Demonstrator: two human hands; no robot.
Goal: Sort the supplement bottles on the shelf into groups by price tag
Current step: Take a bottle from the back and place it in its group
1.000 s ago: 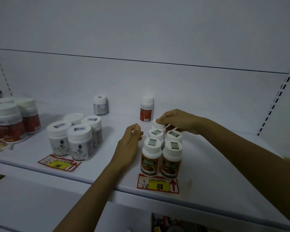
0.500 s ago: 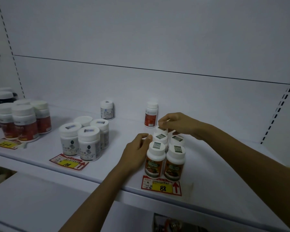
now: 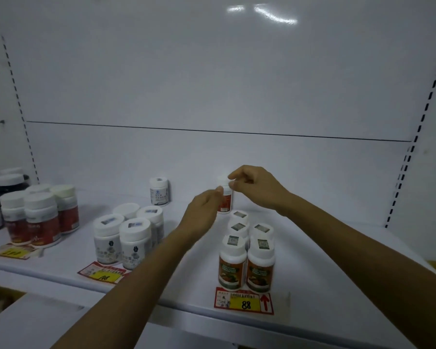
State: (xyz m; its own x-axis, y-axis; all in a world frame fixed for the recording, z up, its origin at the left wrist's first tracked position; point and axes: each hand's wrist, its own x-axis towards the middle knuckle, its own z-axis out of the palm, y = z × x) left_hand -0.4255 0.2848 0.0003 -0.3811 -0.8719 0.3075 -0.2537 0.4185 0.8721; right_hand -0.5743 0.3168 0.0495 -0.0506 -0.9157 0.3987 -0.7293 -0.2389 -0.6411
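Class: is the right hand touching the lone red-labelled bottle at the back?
Touching. Head view: the right hand pinches the white cap of the red-labelled bottle.

The white shelf (image 3: 337, 285) carries the 88 price tag (image 3: 243, 301) at its front edge. Directly behind this tag stand five orange-label bottles (image 3: 233, 263), close together. Further behind is one small red-label bottle (image 3: 225, 204). Left of the tag stand four white bottles (image 3: 134, 238) with a second tag (image 3: 102, 273). Far left are red bottles (image 3: 35, 222).

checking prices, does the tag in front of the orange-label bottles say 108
No, the price tag before the orange-label bottles reads 88.
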